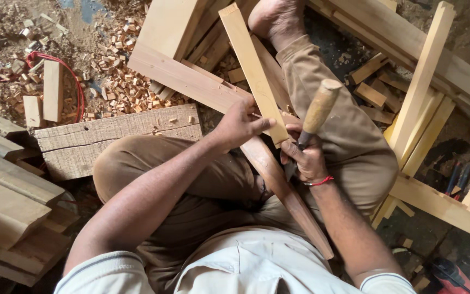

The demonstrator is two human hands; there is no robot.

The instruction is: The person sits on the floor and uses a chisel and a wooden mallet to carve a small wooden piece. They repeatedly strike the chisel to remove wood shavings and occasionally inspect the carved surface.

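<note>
I sit on the floor with a pale wooden batten lying across a longer reddish wooden strip over my lap. My left hand grips the batten where the two pieces cross. My right hand is closed around a chisel with a light wooden handle that points up and away; its blade is hidden between my hand and the wood. A red thread band circles my right wrist. My bare foot rests at the top beside the batten.
Wood chips and offcuts litter the floor at upper left, with a red cable. A thick rough plank lies by my left knee. Stacked boards stand at the left; pale wooden frames at the right.
</note>
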